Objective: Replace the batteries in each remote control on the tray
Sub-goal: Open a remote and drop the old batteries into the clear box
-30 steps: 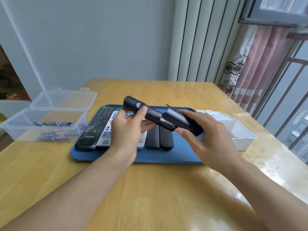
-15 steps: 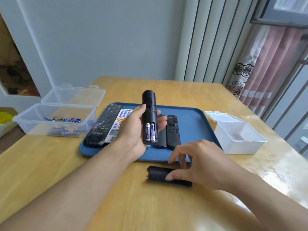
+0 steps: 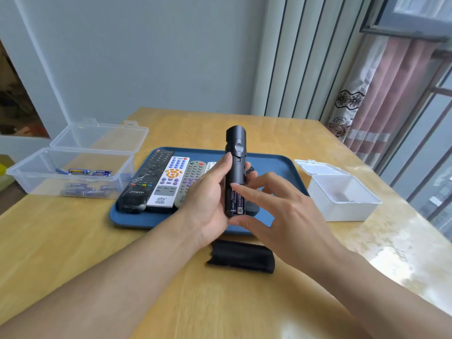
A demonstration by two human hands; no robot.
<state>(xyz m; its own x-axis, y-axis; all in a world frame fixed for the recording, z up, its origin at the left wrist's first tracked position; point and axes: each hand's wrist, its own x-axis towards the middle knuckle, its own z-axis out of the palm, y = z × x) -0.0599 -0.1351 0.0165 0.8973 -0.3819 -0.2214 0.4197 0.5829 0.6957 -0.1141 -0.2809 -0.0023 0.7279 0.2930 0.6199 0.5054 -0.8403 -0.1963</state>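
Observation:
My left hand [image 3: 208, 199] grips a black remote [image 3: 235, 162] upright above the blue tray [image 3: 281, 165]. Its back faces me with the battery bay open, and two batteries [image 3: 236, 200] sit inside. My right hand [image 3: 281, 211] is at the bay with fingers spread: the index fingertip touches the upper end of the batteries and the thumb lies under the remote's lower end. The remote's black cover [image 3: 241, 256] lies on the table in front of the tray. A black remote [image 3: 146, 182], a white one [image 3: 168, 184] and a grey one [image 3: 192, 179] lie side by side on the tray.
A clear plastic box [image 3: 29, 182] with its lid open holds several blue batteries [image 3: 83, 171] left of the tray. An open white box [image 3: 342, 209] stands to the right. The wooden table ends at a wall behind and a window at right.
My right hand left the cover on the table and rose to the open battery bay. My left hand still holds the remote upright, now a little farther right.

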